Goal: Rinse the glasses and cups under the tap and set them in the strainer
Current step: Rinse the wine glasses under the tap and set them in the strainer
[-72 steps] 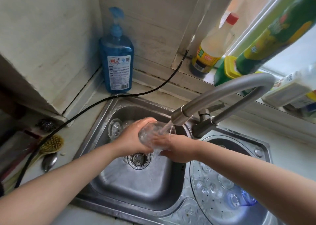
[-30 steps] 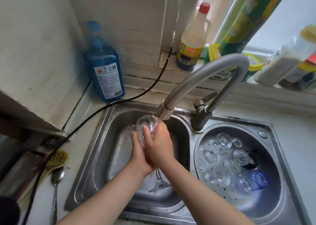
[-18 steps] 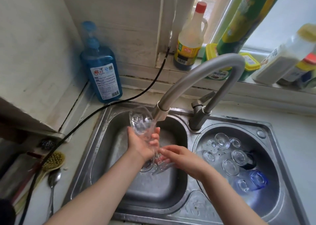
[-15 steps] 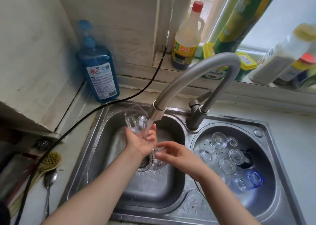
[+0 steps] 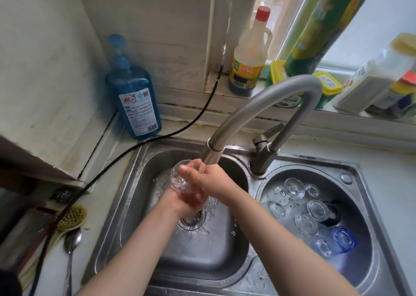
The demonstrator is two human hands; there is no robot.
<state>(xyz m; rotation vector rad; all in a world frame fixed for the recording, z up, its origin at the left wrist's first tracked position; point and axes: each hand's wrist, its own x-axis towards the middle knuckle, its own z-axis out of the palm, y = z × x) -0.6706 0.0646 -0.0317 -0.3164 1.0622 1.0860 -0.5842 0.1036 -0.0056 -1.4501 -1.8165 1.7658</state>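
Both hands closing round wine glass (image 5: pixel 180 180) under tap (image 5: pixel 211 153), left hand (image 5: pixel 189 202) cupping, right hand (image 5: pixel 212 180) rubbing; strainer (image 5: pixel 351 174) lying at 3 o'clock, nearer right.

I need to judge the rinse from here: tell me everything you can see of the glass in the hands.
The glass is clear and wet, held over the left basin just below the tap spout, with water running onto the hands. It lies tilted, its rounded bowl up and to the left. The left hand cups it from below; the right hand wraps it from the right. Its lower part is hidden behind the hands.
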